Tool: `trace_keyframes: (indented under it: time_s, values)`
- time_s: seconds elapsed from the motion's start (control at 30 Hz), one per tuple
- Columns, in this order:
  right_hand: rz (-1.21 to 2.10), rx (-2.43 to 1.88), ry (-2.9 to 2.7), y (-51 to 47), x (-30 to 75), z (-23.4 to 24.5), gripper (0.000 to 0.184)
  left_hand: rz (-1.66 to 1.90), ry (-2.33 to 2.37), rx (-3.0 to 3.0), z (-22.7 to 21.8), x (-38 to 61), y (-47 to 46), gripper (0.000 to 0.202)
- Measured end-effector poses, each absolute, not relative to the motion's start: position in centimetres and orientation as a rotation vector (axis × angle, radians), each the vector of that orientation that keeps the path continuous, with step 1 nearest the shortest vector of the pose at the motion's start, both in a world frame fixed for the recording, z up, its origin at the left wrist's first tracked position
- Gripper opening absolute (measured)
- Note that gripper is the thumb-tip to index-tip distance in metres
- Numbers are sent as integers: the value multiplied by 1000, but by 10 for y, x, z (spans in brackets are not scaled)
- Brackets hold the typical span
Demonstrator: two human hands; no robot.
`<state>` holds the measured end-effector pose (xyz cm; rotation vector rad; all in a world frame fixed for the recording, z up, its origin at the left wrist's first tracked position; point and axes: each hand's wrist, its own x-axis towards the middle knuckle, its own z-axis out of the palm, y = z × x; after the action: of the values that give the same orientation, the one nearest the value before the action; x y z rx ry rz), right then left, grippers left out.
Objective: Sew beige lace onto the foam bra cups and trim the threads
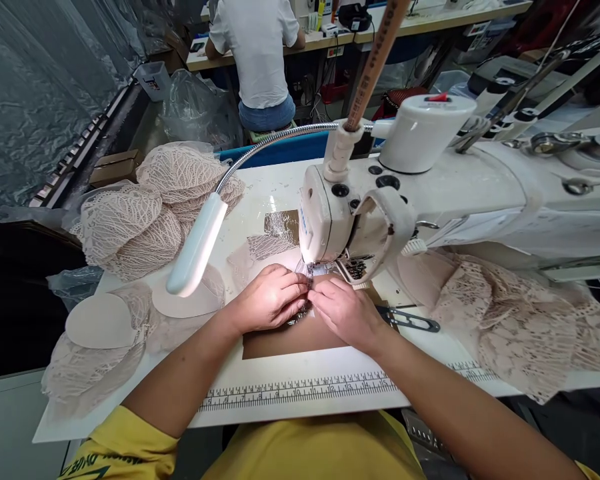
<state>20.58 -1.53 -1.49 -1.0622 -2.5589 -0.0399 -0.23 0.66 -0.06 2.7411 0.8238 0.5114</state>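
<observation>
My left hand (269, 298) and my right hand (346, 311) meet just in front of the needle of a white sewing machine (360, 213). Both hands have their fingers curled and pinched on a small piece of beige lace (300, 315), most of it hidden under the fingers. The piece lies on a brown patch of the white table (300, 393). More lace (267, 245) lies flat behind the hands, lit by the white gooseneck lamp (197, 247).
A heap of beige lace cups (150, 213) sits at the left, with padded cups (100, 321) below it. Loose lace fabric (520, 327) drapes at the right. Thread snips (411, 320) lie beside my right hand. A person in a white shirt (257, 53) sits beyond.
</observation>
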Motion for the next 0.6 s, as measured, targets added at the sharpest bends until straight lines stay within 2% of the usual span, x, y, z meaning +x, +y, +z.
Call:
trace_keyframes:
  time_s: [0.27, 0.6]
  values:
    - [-78, -1043, -2581, -19, 208, -14, 28, 428, 908, 2831, -5, 1, 3, 31]
    - [-40, -1173, -2565, -16, 208, -9, 31, 548, 975, 2791, -10, 10, 1, 31]
